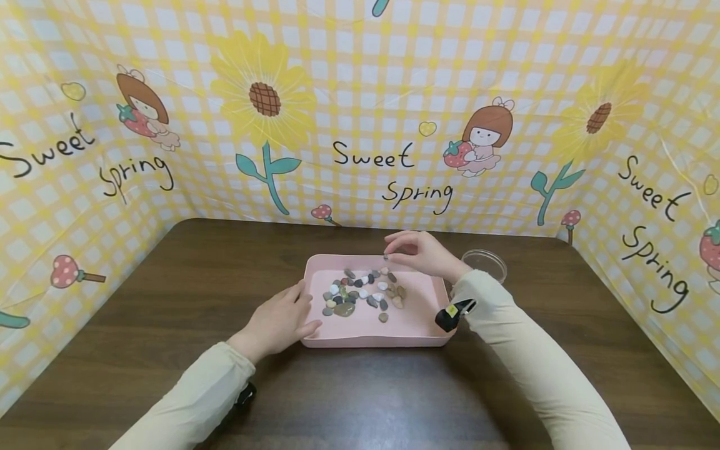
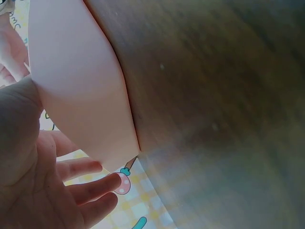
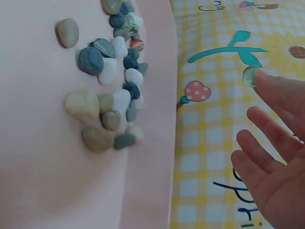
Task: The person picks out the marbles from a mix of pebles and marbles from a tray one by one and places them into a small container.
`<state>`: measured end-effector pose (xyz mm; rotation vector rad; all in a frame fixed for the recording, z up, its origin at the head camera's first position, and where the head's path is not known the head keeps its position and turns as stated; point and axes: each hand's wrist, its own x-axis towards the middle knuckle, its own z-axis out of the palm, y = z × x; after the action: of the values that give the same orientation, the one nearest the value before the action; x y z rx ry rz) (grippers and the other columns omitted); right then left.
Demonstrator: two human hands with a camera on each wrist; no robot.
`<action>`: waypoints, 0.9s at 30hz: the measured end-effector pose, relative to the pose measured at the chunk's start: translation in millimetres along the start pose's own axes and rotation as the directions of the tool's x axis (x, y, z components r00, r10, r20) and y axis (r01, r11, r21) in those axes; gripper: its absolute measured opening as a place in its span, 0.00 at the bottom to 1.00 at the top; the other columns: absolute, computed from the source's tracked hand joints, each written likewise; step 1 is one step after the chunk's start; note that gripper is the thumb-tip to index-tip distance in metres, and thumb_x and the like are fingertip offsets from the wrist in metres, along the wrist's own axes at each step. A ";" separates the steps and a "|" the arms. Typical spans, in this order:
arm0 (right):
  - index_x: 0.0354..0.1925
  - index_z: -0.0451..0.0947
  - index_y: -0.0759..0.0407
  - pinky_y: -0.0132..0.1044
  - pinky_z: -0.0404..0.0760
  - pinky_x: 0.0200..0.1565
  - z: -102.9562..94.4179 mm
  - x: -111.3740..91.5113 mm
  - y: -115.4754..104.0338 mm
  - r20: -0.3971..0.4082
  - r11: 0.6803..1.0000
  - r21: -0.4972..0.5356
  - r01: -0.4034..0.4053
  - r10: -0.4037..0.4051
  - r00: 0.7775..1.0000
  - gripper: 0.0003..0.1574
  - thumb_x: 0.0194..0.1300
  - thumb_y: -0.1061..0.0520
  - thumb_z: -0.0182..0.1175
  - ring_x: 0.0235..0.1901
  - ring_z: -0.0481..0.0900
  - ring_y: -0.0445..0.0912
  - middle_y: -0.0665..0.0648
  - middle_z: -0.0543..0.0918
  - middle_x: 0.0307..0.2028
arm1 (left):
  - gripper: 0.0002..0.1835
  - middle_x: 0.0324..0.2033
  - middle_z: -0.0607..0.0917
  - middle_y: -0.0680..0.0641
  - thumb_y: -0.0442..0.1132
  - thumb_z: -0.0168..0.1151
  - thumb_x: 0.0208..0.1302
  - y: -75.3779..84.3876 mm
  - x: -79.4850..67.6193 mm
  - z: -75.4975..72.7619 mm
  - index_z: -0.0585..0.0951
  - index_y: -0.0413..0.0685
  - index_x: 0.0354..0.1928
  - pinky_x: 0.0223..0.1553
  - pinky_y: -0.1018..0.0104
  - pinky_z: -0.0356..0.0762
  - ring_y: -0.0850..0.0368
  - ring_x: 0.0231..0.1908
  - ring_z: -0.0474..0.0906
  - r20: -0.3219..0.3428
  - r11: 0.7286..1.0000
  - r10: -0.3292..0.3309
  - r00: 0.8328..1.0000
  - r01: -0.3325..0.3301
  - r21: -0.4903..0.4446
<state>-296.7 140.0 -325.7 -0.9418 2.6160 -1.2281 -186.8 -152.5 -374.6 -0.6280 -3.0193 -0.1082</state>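
Observation:
In the head view a pink tray (image 1: 377, 341) lies on the table, holding many small pebbles (image 1: 344, 309) in grey, white and tan. My left hand (image 1: 275, 320) rests at the tray's left edge, its fingers loosely extended and the thumb over the rim near the front left corner. My right hand (image 1: 423, 253) is raised above the tray's back edge. Between its thumb and index fingertip it pinches a clear, greenish glass marble (image 3: 250, 76); the other fingers are loosely spread. Among the pebbles (image 3: 83, 105) in the right wrist view lies a red-and-white piece (image 3: 137, 45).
A clear round shallow dish (image 1: 492, 255) stands behind the right forearm, just right of the tray. The dark wooden table (image 1: 360, 400) extends around the tray. A yellow checked cloth (image 1: 360, 112) with printed flowers and lettering hangs at the back and both sides.

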 end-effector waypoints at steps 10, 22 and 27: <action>0.44 0.80 0.64 0.46 0.67 0.64 -31.5 -30.3 8.4 -0.080 0.997 0.048 -0.053 0.057 0.995 0.13 0.62 0.58 0.60 0.65 0.66 0.55 0.63 0.72 0.61 | 0.33 0.63 0.68 0.30 0.57 0.53 0.62 -0.8 1.1 0.6 0.75 0.35 0.56 0.59 0.49 0.71 0.37 0.60 0.70 -0.005 1.000 0.008 1.000 -0.008 0.009; 0.43 0.80 0.65 0.43 0.73 0.59 -57.4 -70.9 30.6 -0.253 0.995 -0.049 -0.083 0.068 0.965 0.14 0.63 0.57 0.59 0.57 0.75 0.51 0.63 0.75 0.59 | 0.33 0.64 0.66 0.31 0.57 0.53 0.63 -0.9 1.0 0.0 0.74 0.35 0.57 0.59 0.49 0.70 0.37 0.60 0.69 0.024 1.000 -0.008 1.000 0.008 0.002; 0.42 0.79 0.67 0.24 0.74 0.54 -62.1 -85.5 42.5 -0.323 0.997 -0.052 -0.059 0.039 0.946 0.12 0.62 0.60 0.60 0.49 0.75 0.27 0.65 0.76 0.57 | 0.32 0.63 0.67 0.30 0.57 0.53 0.63 -0.2 0.6 0.6 0.75 0.35 0.56 0.58 0.49 0.71 0.37 0.60 0.70 0.015 1.000 0.000 1.000 0.000 0.000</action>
<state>-269.8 250.6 -328.8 -0.7314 2.9197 -1.4023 -187.5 -152.4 -375.1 -0.6321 -3.0335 -0.1038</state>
